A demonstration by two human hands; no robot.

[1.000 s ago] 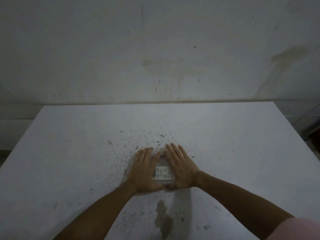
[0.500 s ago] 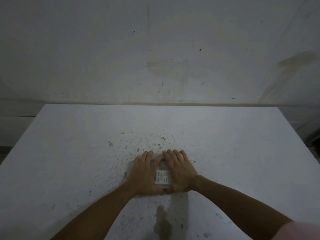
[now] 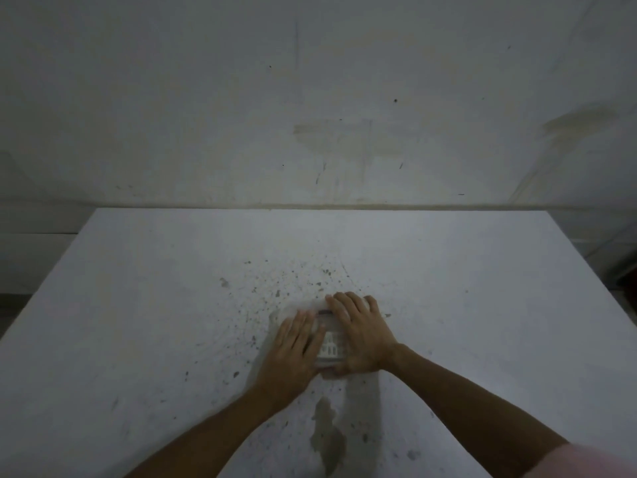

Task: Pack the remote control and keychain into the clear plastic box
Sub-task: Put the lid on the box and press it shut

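Box (image 3: 329,343) sat on bench (image 3: 138,305), near centre, slightly toward 5 o'clock. Both hands lay flat on it, fingers extended, nothing grasped. Left hand (image 3: 293,353) covered the box's 9 o'clock side; right hand (image 3: 362,336) covered its 3 o'clock side, fingertips (image 3: 336,300) reaching over the far edge at 12. Remote (image 3: 330,345) showed through the clear plastic between the hands, button rows visible. Keychain not made out; possibly the dark strip at the far end, light too dim to tell. Pink sleeve (image 3: 593,462) at 5 o'clock corner.
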